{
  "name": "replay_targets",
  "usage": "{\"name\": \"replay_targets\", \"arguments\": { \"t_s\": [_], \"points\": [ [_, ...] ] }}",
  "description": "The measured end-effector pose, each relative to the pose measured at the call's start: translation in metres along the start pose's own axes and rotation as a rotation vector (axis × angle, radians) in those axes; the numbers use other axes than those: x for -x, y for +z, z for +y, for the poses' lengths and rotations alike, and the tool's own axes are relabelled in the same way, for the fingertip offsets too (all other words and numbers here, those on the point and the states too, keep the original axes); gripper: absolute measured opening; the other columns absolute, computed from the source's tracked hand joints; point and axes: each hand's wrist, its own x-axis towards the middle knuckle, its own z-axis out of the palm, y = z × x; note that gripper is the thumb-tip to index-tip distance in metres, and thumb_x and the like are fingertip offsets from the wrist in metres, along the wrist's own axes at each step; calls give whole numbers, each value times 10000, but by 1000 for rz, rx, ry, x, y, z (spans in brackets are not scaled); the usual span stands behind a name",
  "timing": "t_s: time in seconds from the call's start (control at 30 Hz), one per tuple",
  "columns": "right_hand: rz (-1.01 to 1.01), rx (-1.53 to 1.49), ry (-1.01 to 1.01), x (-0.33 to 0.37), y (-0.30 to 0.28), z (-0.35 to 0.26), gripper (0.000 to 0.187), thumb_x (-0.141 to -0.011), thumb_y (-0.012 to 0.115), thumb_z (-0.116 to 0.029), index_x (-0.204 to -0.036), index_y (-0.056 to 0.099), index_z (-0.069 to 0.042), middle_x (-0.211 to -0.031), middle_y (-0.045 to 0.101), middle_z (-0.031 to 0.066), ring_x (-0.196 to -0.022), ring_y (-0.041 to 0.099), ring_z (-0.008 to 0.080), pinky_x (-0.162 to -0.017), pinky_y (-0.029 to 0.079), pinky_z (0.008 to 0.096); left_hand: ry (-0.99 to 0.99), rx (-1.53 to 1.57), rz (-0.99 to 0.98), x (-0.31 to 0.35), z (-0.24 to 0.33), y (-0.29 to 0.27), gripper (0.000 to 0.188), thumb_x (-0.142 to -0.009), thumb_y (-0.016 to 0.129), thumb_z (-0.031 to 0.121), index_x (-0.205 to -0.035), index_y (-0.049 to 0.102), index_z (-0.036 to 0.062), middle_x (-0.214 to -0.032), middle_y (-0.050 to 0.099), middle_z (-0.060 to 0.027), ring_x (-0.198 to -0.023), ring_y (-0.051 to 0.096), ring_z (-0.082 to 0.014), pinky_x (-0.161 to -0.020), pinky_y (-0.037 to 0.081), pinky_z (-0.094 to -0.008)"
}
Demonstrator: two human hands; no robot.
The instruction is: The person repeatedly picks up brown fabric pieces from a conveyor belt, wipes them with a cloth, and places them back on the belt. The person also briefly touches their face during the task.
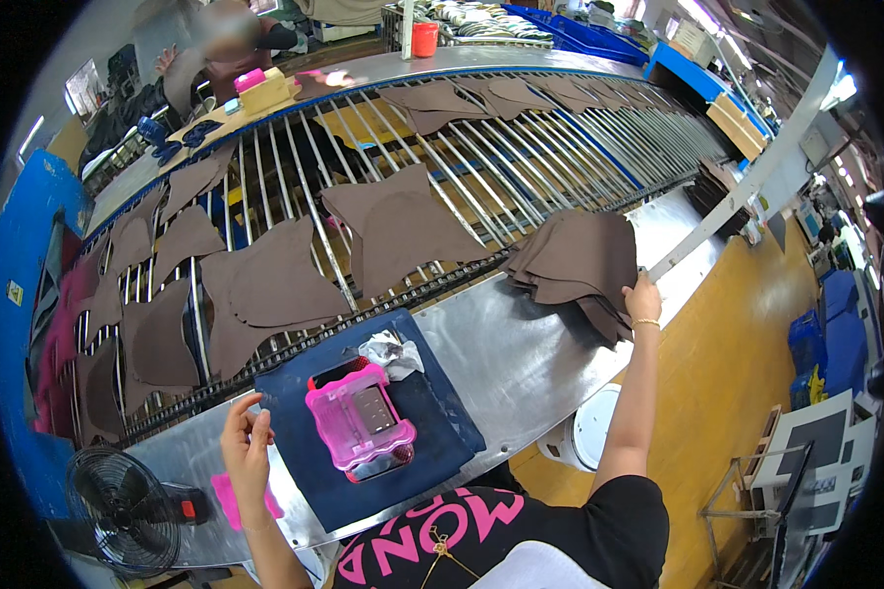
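Note:
My right hand (643, 299) is at the right edge of a fanned stack of brown cut sheets (584, 250), leather or cloth, on the metal table. Its fingers are closed on the stack's edge; how many sheets they hold is hidden. Left of the dark blue mat (442, 417), my left hand (247, 437) is raised with thumb and fingers apart, holding nothing. A pink scalloped box (339, 417) with a dark item in it lies on that mat, beside a crumpled white wrapper (391, 355). More brown pieces (398, 226) are spread over the roller rack ahead.
A black fan (126, 510) stands at the lower left, near a pink piece (228, 499) on the table. Below the table's right edge is a white bucket (595, 427). A grey post (737, 201) slants beside my right hand. Across the rack is another person (231, 64).

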Motion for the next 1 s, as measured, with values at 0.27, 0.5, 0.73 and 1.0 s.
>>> {"name": "replay_targets", "arguments": {
  "t_s": [0.27,0.5,0.73,1.0],
  "points": [
    [-88,-497,-251,57,-100,-65,286,-958,478,-120,-1217,522,-7,-640,624,159,-472,629,215,-434,490,320,112,-141,-107,-18,9,13,198,-905,591,82,-1095,608,30,-719,483,26,-650,471,-63,-589,383,-201],
    [-114,-908,-662,118,-165,-164,298,-978,511,-218,-1145,531,28,-681,626,115,-473,590,109,-418,432,203,386,-209,-85,-46,55,53,495,-800,695,63,-1272,544,58,-1134,523,-88,-975,547,-181,-844,446,-296],
    [-628,-1499,-975,176,-153,-238,345,-981,495,-172,-1245,422,38,-727,636,113,-508,616,152,-444,473,226,99,408,-109,-55,65,32,495,-876,652,152,-1311,443,42,-1153,565,-128,-940,638,-242,-744,537,-325],
    [-475,-1086,-1229,233,-81,-267,174,-784,734,-108,-920,669,-20,-819,680,125,-705,611,255,-704,481,330,140,103,256,19,78,-73,186,-877,657,137,-991,643,-9,-754,642,-47,-610,593,-102,-503,440,-216]
  ]
}}
